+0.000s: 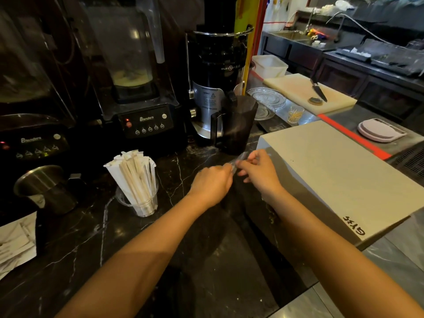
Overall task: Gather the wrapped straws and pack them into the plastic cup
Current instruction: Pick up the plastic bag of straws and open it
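Both hands meet at centre frame over the dark counter point(206, 260).

Your left hand point(212, 183) is curled, fingertips pinched toward the right hand point(258, 172), and a blurred, clear, thin thing point(238, 159) sits between them; it looks pinched from both sides, but the blur won't let you tell what it is. The cup point(140, 203) stands at lower left of centre, well apart from your hands, packed with upright wrapped straws point(134, 173). Behind your hands a dark jug point(236, 125); a pale board point(332, 171) fills the right.
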The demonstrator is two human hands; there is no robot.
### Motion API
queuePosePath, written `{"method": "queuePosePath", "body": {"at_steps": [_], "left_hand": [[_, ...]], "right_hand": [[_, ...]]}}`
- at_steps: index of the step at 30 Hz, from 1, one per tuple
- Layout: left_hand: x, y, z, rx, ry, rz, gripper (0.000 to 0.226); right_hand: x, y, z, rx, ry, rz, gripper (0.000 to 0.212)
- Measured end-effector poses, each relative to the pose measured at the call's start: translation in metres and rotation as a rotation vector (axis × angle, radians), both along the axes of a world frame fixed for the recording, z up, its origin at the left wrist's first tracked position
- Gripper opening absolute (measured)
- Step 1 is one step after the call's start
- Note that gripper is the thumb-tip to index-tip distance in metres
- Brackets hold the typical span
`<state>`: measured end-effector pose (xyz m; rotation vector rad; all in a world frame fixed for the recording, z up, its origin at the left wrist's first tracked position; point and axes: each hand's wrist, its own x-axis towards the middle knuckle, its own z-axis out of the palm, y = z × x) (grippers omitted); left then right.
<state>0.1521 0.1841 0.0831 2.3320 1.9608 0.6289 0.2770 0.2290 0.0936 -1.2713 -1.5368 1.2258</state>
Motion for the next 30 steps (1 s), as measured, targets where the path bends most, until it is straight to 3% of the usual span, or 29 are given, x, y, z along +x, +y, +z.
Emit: {"method": "queuePosePath", "body": {"at_steps": [4, 9, 15, 18, 22, 30], "left_hand": [[-0.012, 0.002, 0.027, -0.127, -0.22, 0.002, 0.015], [-0.028, 0.001, 0.046, -0.225, -0.737, 0.025, 0.028], [-0.045, -0.01, 0.046, -0.387, -1.217, -0.042, 0.02], [-0.052, -0.012, 0.043, -0.48, -1.29, -0.094, 0.018], [-0.055, -0.014, 0.038, -0.591, -1.293, -0.148, 0.036], [-0.049, -0.015, 0.031, -0.578, -1.27, -0.108, 0.034]], "right_hand": [[-0.012, -0.003, 0.016, -0.09, 0.056, 0.123, 0.017], [-0.026, -0.013, 0.023, -0.164, 0.157, 0.285, 0.021], [-0.033, -0.019, 0.029, -0.196, 0.223, 0.452, 0.016], [-0.032, -0.021, 0.03, -0.184, 0.188, 0.509, 0.016], [-0.032, -0.023, 0.025, -0.183, 0.151, 0.532, 0.019], [-0.029, -0.024, 0.022, -0.194, 0.143, 0.512, 0.02]]}}
